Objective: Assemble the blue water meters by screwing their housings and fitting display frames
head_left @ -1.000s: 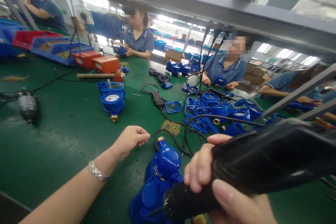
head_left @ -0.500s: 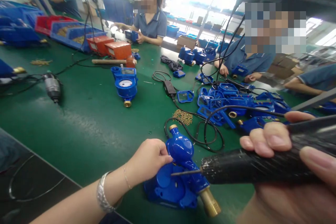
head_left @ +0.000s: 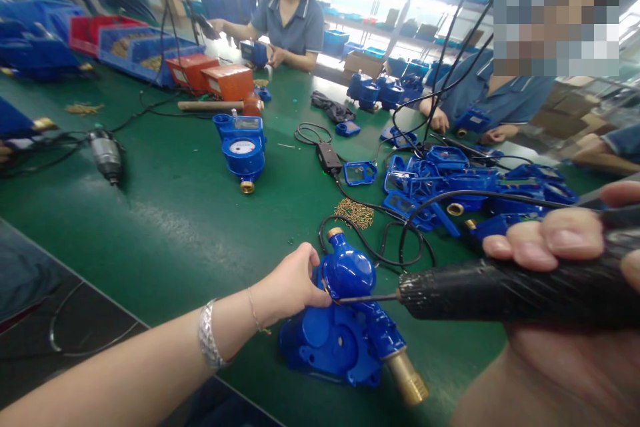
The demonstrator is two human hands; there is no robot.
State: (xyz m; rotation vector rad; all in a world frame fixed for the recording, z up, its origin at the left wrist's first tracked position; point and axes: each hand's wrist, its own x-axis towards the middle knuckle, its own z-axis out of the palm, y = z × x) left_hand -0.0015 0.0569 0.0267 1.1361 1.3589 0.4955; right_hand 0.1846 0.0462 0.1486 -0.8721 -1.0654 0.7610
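A blue water meter [head_left: 349, 271] lies on its side on the green table in front of me, a brass fitting pointing to the lower right. My left hand [head_left: 293, 283] is closed on the meter's left edge, thumb and fingers pinched there; whether a small screw is between them is hidden. In my right hand [head_left: 555, 247] is a black electric screwdriver [head_left: 465, 290], held level. Its thin bit reaches left across the meter, the tip close to my left thumb.
Loose brass screws [head_left: 354, 213] lie beyond the meter among black cable loops. Another blue meter [head_left: 243, 153] stands further back, with a grey power screwdriver [head_left: 107, 157] to its left. Blue meter parts [head_left: 450, 180] are heaped at right. Co-workers sit across the table [head_left: 190, 240].
The screwdriver has risen, and its bit tip has moved from over the flat blue part up to the spot by my left thumb. My left hand keeps its place on the meter.
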